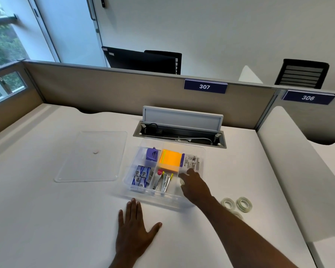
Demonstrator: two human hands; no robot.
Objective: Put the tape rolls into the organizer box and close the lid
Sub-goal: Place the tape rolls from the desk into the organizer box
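The clear organizer box [199, 151] stands open in the middle of the white desk, with staples, staplers and orange sticky notes in its compartments. My right hand [194, 185] reaches into its front right compartment and holds a tape roll [182, 181] there. Two more tape rolls [228, 203] [244, 204] lie on the desk to the right of the box, and a third [237, 215] peeks out beside my forearm. My left hand [134, 227] lies flat on the desk in front of the box, fingers spread. The clear lid [91, 157] lies flat to the left.
An open cable tray [180, 135] with a raised flap sits just behind the box. Beige partition panels [104, 89] close off the back and left of the desk. The desk's right edge [284, 190] borders a neighbouring desk.
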